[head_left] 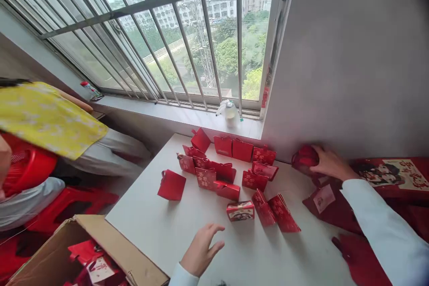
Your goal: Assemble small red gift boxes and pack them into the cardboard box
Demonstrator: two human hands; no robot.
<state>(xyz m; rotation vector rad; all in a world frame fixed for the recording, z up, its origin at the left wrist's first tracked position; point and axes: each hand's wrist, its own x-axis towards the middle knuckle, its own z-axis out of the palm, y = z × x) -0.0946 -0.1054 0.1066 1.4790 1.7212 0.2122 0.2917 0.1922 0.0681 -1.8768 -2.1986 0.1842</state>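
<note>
My left hand (pixel 203 250) hovers over the near part of the white table, fingers apart and nothing in them. Closest to it is a small red gift box (pixel 240 215) with a picture on its front. At the wall on the right, my right hand (pixel 330 164) grips a rounded dark red cloth pouch (pixel 304 157); part of the grip is hidden. Beneath that arm lies a dark red bag with a pink label (pixel 324 198). Several small red gift bags, some with gold characters, stand about the table, including a plain red one (pixel 171 185) on the left.
A cardboard box (pixel 110 243) of red packages stands at the table's left corner. A printed red box (pixel 395 174) lies along the right wall. A plastic-wrapped container (pixel 230 114) sits on the sill of the barred window. A person in yellow (pixel 50 118) is at left, near red stools (pixel 75 205).
</note>
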